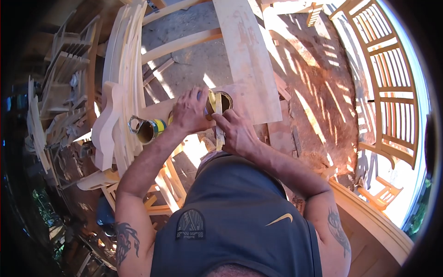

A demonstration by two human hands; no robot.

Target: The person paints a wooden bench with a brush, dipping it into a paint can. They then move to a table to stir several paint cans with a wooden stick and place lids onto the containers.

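Observation:
My left hand (191, 111) is wrapped around the side of an open round can (226, 100), whose inside looks brown. In my right hand (237, 133) I grip a flat, pale, smeared stick (219, 138). It lies across the can's mouth, and its far end is at the rim beside my left fingers. Left of my hands is a second open can (148, 132) with a yellow and dark label, tilted in view, its contents brownish. A ring-like metal piece (134, 123) sits at this can's rim.
A wide pale board (251, 60) extends away from me. Stacked curved wooden pieces (122, 55) stand at the left, with more timber behind. Slatted wooden furniture (392, 78) stands at the right, beyond reddish, sunlit ground (318, 92). A wooden edge (369, 217) runs close at lower right.

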